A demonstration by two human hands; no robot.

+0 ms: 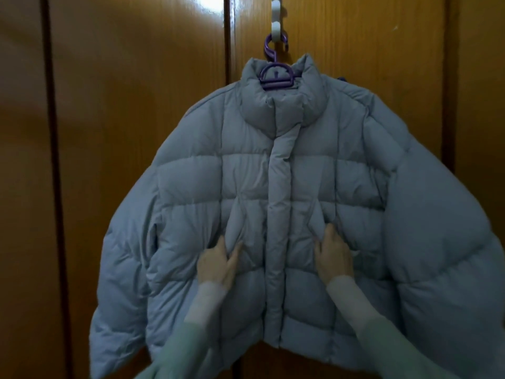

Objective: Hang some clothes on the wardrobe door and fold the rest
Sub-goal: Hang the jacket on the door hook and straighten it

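A pale blue quilted puffer jacket [278, 173] hangs zipped on a purple plastic hanger [276, 73]. The hanger's hook sits on a white over-door hook [276, 17] at the top of the brown wardrobe door [136, 105]. My left hand [218, 262] lies flat on the jacket's front left of the zip flap, fingers straight and pointing up. My right hand [332, 255] presses flat on the front right of the flap, at about the same height. Both sleeves of the jacket hang out to the sides.
Glossy brown wardrobe doors fill the whole background, with dark vertical seams at the left [52, 160] and behind the jacket. A light reflection shines on the door near the top [211, 4].
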